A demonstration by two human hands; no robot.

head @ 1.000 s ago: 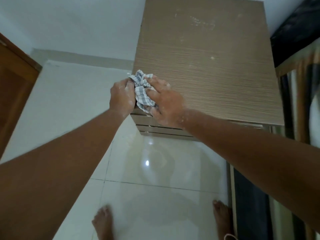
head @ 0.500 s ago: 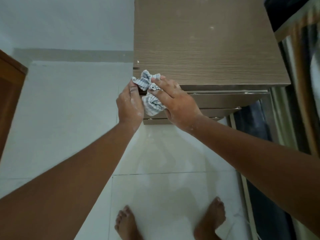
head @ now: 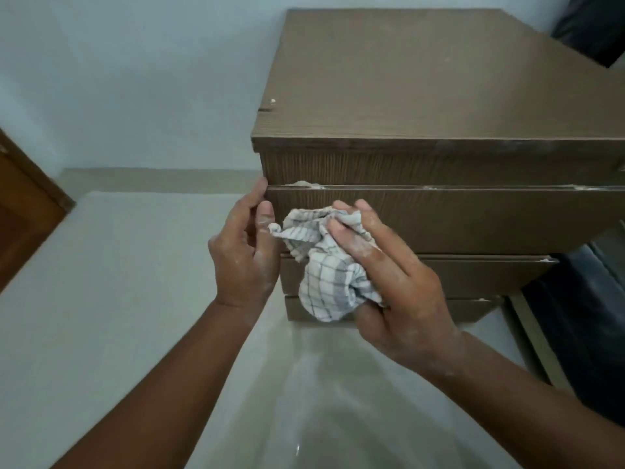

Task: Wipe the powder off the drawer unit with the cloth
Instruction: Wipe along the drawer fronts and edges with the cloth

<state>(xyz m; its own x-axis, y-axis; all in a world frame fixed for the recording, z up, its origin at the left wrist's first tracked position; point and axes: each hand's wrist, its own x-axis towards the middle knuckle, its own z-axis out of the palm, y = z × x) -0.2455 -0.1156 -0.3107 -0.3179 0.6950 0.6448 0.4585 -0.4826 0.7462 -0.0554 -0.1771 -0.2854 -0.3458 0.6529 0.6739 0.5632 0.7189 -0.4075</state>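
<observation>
A brown wood-grain drawer unit [head: 422, 79] stands against the wall, its stacked drawer fronts facing me. White powder [head: 306, 184] lies along the top edge of the second drawer front and at its right end. My right hand [head: 389, 275] grips a bunched white-and-grey checked cloth [head: 324, 265] against the drawer fronts near the left side. Its fingers press into the cloth. My left hand [head: 245, 252] sits at the unit's left front corner with fingers apart, fingertips touching the drawer edge and one tip of the cloth. Both hands are dusted with powder.
A pale glossy tiled floor [head: 118, 316] spreads below and to the left. A brown wooden door [head: 23, 211] stands at the far left. Dark furniture [head: 581, 316] presses close on the unit's right side. The white wall [head: 135, 79] runs behind.
The view has dropped from above the unit's top to its front. Both hands and the cloth moved from the top's front-left edge down onto the drawer fronts. My left hand has loosened off the cloth.
</observation>
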